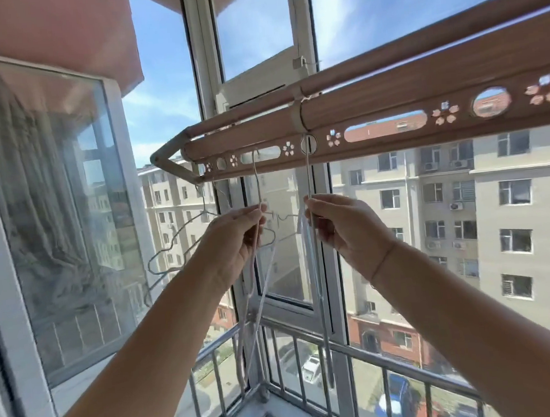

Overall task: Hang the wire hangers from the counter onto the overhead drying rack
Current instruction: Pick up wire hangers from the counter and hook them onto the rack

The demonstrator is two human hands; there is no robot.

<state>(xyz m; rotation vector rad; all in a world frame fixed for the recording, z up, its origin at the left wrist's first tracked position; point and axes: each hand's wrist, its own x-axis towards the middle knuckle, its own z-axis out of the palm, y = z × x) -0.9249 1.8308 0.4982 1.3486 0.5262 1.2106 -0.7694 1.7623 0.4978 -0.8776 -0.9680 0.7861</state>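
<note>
The brown overhead drying rack (390,102) runs across the top, its lower bar pierced with round, oval and flower-shaped holes. My left hand (234,243) pinches the neck of a white wire hanger (256,190) whose hook sits in an oval slot. My right hand (346,229) grips the neck of a second white hanger (309,176), hooked through a round hole. Both hangers dangle edge-on below my hands. Further left, another wire hanger (175,244) hangs from the rack's end, and one more shows between my hands.
Window frames (203,83) and glass stand right behind the rack. An open window pane (55,207) swings inward on the left. A metal railing (311,368) runs below, outside. Apartment buildings and parked cars lie beyond.
</note>
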